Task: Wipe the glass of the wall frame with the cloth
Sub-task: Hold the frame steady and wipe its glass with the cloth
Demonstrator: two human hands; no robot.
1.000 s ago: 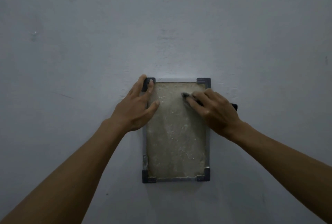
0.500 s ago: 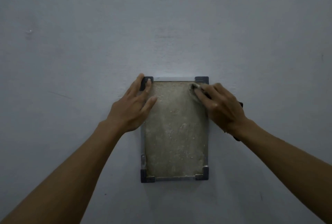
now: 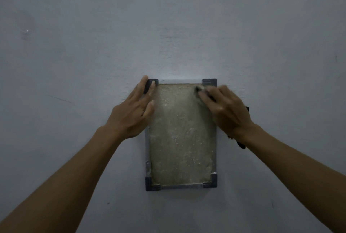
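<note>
A small wall frame (image 3: 209,82) with grey metal edges and dark corner caps hangs on the wall. Its glass (image 3: 179,139) is dusty, beige and speckled. My left hand (image 3: 133,115) lies flat against the frame's upper left edge, fingers spread over the top left corner. My right hand (image 3: 226,113) presses a dark cloth (image 3: 198,89) onto the glass near the upper right corner. Most of the cloth is hidden under the fingers; dark ends of it show by the wrist.
The plain grey-blue painted wall (image 3: 168,17) fills the whole view around the frame. It bears a small chip at the upper left (image 3: 27,31) and a faint scratch left of the frame (image 3: 60,99).
My right hand slid the cloth from the upper middle of the glass out to the upper right corner, then slightly back left. The left hand has kept its place on the frame.
</note>
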